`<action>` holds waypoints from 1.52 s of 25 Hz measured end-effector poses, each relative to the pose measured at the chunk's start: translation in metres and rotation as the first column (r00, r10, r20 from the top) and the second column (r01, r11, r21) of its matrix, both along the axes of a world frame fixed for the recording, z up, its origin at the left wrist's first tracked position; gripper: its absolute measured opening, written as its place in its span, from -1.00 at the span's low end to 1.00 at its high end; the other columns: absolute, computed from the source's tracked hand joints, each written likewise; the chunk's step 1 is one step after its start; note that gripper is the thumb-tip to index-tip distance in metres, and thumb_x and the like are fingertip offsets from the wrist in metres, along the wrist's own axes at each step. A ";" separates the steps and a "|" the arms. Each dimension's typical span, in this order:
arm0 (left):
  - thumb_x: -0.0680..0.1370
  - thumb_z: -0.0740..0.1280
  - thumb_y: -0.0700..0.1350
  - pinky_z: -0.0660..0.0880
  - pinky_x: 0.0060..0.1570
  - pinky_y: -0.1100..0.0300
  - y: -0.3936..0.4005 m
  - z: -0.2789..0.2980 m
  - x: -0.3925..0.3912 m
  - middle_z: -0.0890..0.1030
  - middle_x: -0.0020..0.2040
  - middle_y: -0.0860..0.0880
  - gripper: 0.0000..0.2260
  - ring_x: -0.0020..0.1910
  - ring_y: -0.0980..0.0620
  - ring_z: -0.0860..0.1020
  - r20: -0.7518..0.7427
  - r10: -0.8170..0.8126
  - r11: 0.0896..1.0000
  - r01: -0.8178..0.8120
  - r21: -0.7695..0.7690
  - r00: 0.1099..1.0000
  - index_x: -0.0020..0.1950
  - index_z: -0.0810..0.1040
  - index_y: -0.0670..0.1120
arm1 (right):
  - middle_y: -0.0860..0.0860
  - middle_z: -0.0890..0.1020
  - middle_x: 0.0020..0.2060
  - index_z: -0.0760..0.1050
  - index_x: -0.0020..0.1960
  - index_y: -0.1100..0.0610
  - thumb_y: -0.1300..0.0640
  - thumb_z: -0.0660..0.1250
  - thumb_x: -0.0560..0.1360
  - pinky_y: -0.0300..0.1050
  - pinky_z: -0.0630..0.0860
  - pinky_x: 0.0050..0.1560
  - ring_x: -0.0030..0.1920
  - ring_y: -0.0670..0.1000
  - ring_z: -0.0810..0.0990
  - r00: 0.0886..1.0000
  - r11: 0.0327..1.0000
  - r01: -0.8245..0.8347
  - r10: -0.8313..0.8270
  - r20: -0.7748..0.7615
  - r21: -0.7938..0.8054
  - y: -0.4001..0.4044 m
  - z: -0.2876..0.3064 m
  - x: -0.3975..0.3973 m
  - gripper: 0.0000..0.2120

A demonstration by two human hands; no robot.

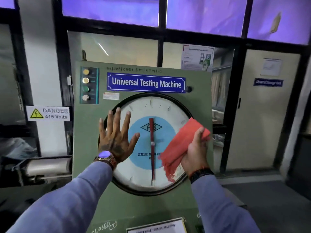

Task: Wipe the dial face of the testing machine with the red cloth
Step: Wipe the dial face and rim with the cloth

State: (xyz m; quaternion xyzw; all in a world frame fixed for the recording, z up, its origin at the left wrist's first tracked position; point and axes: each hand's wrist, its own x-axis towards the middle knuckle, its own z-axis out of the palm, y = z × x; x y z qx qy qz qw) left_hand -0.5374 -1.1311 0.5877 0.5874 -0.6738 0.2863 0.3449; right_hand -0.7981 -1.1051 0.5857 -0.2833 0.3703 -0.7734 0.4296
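The round dial face (148,108) fills the middle of the green machine panel (198,101), white with a blue centre and a red pointer straight up. My left hand (116,137) lies flat with fingers spread on the dial's left edge. My right hand (196,152) grips the folded red cloth (180,145) in front of the dial's right side. Its frayed end hangs down over the lower right of the glass. Whether the cloth touches the glass I cannot tell.
A blue "Universal Testing Machine" plate (146,83) sits above the dial, with a column of round buttons (86,84) at the upper left. A "DANGER 415 Volts" sign (48,113) hangs on the left wall. A door (259,108) stands at the right.
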 end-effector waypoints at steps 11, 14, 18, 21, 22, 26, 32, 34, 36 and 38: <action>0.64 0.11 0.43 -0.01 0.67 -0.38 -0.192 -0.020 0.014 -0.07 0.80 -0.12 -0.20 0.77 -0.27 -0.06 0.043 0.059 0.990 -0.053 -0.128 0.997 0.79 0.01 0.10 | 0.18 0.53 0.22 0.58 0.40 -0.06 0.07 0.53 0.52 0.26 0.38 0.21 0.25 0.30 0.49 0.191 0.723 0.510 -0.623 -0.758 -0.465 -0.236 0.042 0.016 -0.54; 0.63 0.06 0.48 -0.03 0.69 -0.31 -0.209 -0.022 0.018 -0.02 0.80 -0.08 -0.19 0.77 -0.22 -0.04 0.018 0.104 0.979 -0.099 -0.178 0.994 0.79 0.04 0.11 | 0.16 0.45 0.38 0.50 0.50 -0.09 -0.32 0.33 0.59 0.26 0.34 0.32 0.36 0.26 0.41 -0.030 0.742 0.340 -0.606 -0.795 -0.578 -0.267 0.017 0.017 -0.44; 0.62 0.10 0.47 -0.01 0.70 -0.28 -0.215 -0.028 0.021 0.04 0.79 -0.12 -0.18 0.77 -0.22 0.01 0.026 0.108 0.960 -0.098 -0.261 0.994 0.78 0.11 0.06 | 0.10 0.45 0.48 0.57 0.48 -0.11 -0.30 0.04 0.71 0.29 0.34 0.39 0.43 0.25 0.40 -0.076 0.682 0.257 -0.692 -0.718 -0.685 -0.283 0.002 0.001 -0.47; 0.59 0.15 0.47 0.02 0.71 -0.26 -0.213 -0.027 0.020 0.01 0.79 -0.18 -0.11 0.77 -0.21 0.00 -0.011 0.091 0.966 -0.091 -0.241 0.996 0.78 0.13 -0.04 | 0.08 0.53 0.45 0.56 0.49 -0.13 -0.21 0.22 0.67 0.24 0.35 0.37 0.41 0.28 0.44 -0.128 0.647 0.169 -0.734 -0.667 -0.744 -0.285 0.023 0.047 -0.56; 0.58 0.16 0.48 0.03 0.71 -0.25 -0.212 -0.027 0.021 0.01 0.79 -0.20 -0.07 0.77 -0.21 0.01 -0.021 0.095 0.967 -0.097 -0.237 0.995 0.77 0.13 -0.08 | 0.07 0.56 0.44 0.57 0.47 -0.12 -0.20 0.26 0.65 0.22 0.34 0.36 0.40 0.28 0.46 -0.151 0.643 0.086 -0.747 -0.647 -0.761 -0.283 0.030 0.070 -0.56; 0.55 0.16 0.52 0.05 0.70 -0.25 -0.203 -0.031 0.016 0.02 0.78 -0.22 0.00 0.76 -0.24 0.01 -0.088 0.153 0.959 -0.169 -0.229 0.984 0.77 0.12 -0.13 | 0.00 0.61 0.38 0.57 0.44 -0.19 -0.24 0.34 0.59 0.18 0.38 0.23 0.30 0.21 0.53 -0.256 0.616 -0.077 -0.772 -0.582 -0.784 -0.278 0.047 0.063 -0.55; 0.46 0.11 0.65 -0.19 0.63 -0.44 -0.201 -0.031 0.014 -0.18 0.77 -0.27 0.05 0.75 -0.36 -0.16 -0.132 0.252 0.951 -0.271 -0.148 0.959 0.79 -0.03 0.10 | 0.09 0.52 0.50 0.57 0.46 -0.16 -0.23 0.33 0.62 0.27 0.32 0.30 0.37 0.29 0.49 -0.194 0.648 0.214 -0.705 -0.682 -0.731 -0.278 0.020 0.023 -0.56; 0.44 0.11 0.67 -0.13 0.63 -0.47 -0.203 -0.035 0.016 -0.20 0.77 -0.27 0.06 0.75 -0.36 -0.17 -0.146 0.263 0.948 -0.283 -0.142 0.954 0.79 -0.04 0.12 | 0.06 0.51 0.54 0.57 0.47 -0.11 -0.25 0.33 0.63 0.26 0.28 0.36 0.43 0.26 0.46 -0.214 0.647 0.058 -0.736 -0.643 -0.760 -0.278 0.027 0.070 -0.54; 0.43 0.11 0.68 -0.12 0.63 -0.48 -0.203 -0.039 0.018 -0.22 0.77 -0.26 0.09 0.75 -0.35 -0.19 -0.170 0.258 0.950 -0.282 -0.133 0.951 0.79 -0.05 0.12 | 0.02 0.55 0.51 0.59 0.45 -0.11 -0.26 0.34 0.64 0.23 0.29 0.37 0.43 0.23 0.50 -0.233 0.603 -0.045 -0.781 -0.579 -0.796 -0.278 0.033 0.083 -0.55; 0.41 0.10 0.69 -0.13 0.63 -0.49 -0.204 -0.039 0.018 -0.23 0.77 -0.25 0.10 0.74 -0.35 -0.21 -0.186 0.254 0.952 -0.280 -0.128 0.949 0.79 -0.06 0.11 | -0.01 0.58 0.48 0.60 0.43 -0.16 -0.25 0.35 0.64 0.23 0.33 0.33 0.40 0.20 0.55 -0.245 0.577 0.006 -0.791 -0.560 -0.817 -0.282 0.032 0.052 -0.59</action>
